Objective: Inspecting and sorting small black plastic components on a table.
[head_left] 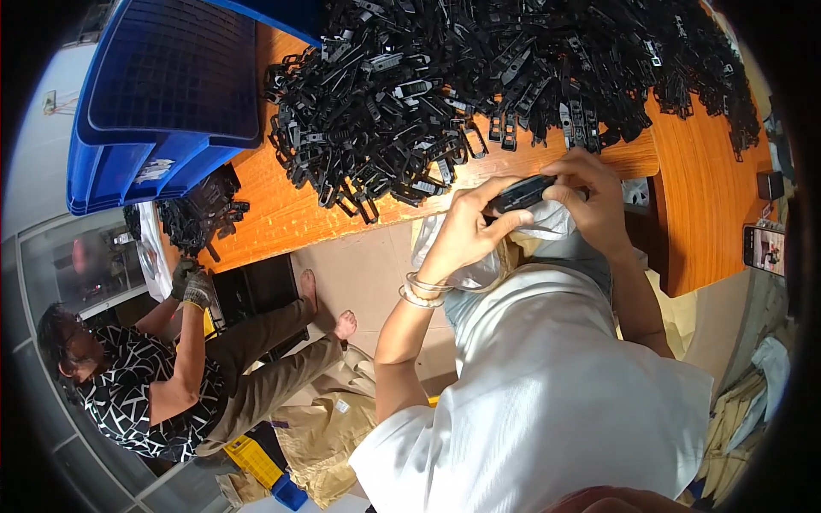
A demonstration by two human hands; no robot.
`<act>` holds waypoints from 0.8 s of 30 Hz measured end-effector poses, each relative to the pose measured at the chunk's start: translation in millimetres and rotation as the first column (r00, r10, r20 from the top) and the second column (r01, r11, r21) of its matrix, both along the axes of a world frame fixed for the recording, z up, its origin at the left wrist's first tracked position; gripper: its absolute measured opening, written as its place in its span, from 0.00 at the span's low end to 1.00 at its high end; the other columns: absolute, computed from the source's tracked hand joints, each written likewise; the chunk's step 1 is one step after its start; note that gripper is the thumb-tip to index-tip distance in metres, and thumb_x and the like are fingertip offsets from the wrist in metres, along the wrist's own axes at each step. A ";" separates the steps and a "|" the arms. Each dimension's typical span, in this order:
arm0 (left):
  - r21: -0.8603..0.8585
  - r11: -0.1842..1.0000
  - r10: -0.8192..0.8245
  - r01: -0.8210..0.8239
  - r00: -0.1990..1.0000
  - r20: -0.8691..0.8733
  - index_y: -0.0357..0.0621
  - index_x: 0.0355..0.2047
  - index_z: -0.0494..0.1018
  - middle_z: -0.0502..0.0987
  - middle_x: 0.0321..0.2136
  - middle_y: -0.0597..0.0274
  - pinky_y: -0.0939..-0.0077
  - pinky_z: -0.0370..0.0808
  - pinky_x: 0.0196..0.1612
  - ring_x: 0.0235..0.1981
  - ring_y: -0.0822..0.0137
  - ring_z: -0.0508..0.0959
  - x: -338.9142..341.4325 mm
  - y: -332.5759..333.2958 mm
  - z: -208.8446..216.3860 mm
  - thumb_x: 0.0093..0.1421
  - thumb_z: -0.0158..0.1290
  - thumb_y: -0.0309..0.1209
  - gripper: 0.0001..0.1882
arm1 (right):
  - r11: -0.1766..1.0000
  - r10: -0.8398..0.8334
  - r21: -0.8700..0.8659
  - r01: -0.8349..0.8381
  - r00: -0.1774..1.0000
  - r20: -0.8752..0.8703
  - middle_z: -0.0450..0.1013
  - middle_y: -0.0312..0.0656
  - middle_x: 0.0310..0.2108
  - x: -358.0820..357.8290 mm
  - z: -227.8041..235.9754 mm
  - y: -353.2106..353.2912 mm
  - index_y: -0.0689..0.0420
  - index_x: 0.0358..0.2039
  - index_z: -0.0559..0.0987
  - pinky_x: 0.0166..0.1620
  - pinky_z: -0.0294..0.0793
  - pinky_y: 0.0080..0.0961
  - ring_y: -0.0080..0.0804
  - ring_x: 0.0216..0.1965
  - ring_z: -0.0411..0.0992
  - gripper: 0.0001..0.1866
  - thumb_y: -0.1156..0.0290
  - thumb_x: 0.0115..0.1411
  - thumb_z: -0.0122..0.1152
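Between my two hands, above my lap, is a black plastic part [523, 194], long and narrow with slots along its side. My left hand [475, 224] grips its near left end, thumb below and fingers behind. The fingertips and thumb of my right hand [590, 195] pinch its other end. Just beyond my hands, a big heap of similar black plastic parts [385, 120] covers the far side of the wooden table [295, 214]. Under my hands, a clear plastic bag [479, 272] lies over my lap.
A blue crate [162, 111] stands at the table's left, with a smaller pile of black parts [201, 214] beside it. A gloved co-worker [154, 376] sits at the left. At the right edge are a phone [764, 250] and a small black box [770, 185]. Brown sacks [329, 436] lie on the floor.
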State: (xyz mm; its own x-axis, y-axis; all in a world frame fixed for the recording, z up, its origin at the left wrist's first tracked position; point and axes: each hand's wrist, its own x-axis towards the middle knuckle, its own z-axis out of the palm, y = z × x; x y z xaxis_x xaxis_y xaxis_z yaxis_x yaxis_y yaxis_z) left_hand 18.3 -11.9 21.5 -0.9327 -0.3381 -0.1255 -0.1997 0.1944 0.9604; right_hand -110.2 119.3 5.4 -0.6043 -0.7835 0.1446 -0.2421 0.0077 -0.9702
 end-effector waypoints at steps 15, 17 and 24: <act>-0.865 0.425 0.302 -0.266 0.943 -0.141 0.37 0.27 0.71 0.66 0.21 0.53 0.67 0.65 0.21 0.20 0.55 0.69 -5.9 -32.8 -30.6 0.47 0.49 0.22 0.05 | 0.984 0.125 0.159 -0.083 0.953 -0.277 0.69 0.43 0.26 9.2 -41.2 26.6 0.65 0.32 0.73 0.29 0.66 0.20 0.28 0.26 0.68 0.11 0.79 0.44 0.56; -0.873 0.439 0.281 -0.212 0.955 -0.090 0.37 0.26 0.70 0.66 0.21 0.54 0.66 0.65 0.21 0.22 0.55 0.69 -4.8 -36.7 -26.7 0.45 0.51 0.24 0.06 | 0.988 0.045 0.153 -0.022 0.988 -0.146 0.69 0.43 0.25 7.4 -38.0 26.8 0.64 0.31 0.74 0.30 0.66 0.20 0.29 0.26 0.68 0.09 0.78 0.46 0.55; -0.757 0.578 0.287 -0.305 0.944 -0.161 0.34 0.24 0.69 0.67 0.23 0.55 0.70 0.66 0.24 0.23 0.57 0.70 -2.4 -26.3 -15.6 0.45 0.52 0.23 0.06 | 0.790 -0.596 -0.013 0.613 0.762 -0.253 0.70 0.42 0.24 -87.7 -36.7 33.7 0.61 0.31 0.75 0.30 0.65 0.17 0.28 0.25 0.68 0.08 0.72 0.53 0.52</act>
